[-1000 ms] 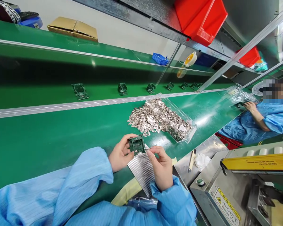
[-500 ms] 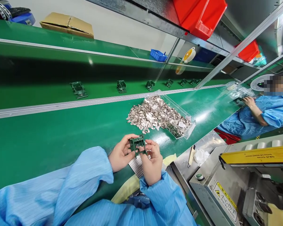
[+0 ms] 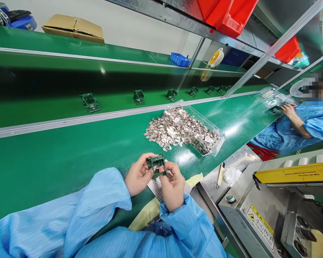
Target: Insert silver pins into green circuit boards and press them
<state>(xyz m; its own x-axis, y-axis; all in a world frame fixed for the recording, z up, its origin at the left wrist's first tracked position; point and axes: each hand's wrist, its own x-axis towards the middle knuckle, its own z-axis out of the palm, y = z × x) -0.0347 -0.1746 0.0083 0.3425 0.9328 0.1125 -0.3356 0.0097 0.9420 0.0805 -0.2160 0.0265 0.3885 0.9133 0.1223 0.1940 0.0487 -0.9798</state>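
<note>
Between the fingertips of both hands, just above the green bench top [image 3: 56, 161], sits a small green circuit board [image 3: 156, 165]. The left hand [image 3: 137, 176] pinches its left edge, fingers closed on it; the right hand [image 3: 173, 184] grips the right and lower edge, thumb pressed on the board's face. Under the right fingers lies a ribbed silvery sheet [image 3: 156, 187], partly hidden. Beyond the fingertips, a heap of small metal pieces [image 3: 174, 129] spills from a clear plastic tray [image 3: 217, 141]. Farther off, more green boards [image 3: 139, 97] stand in a row on the belt. Right of the fingers stands a grey machine [image 3: 269, 215]; a co-worker's hand [image 3: 286, 109] rests far right.
</note>
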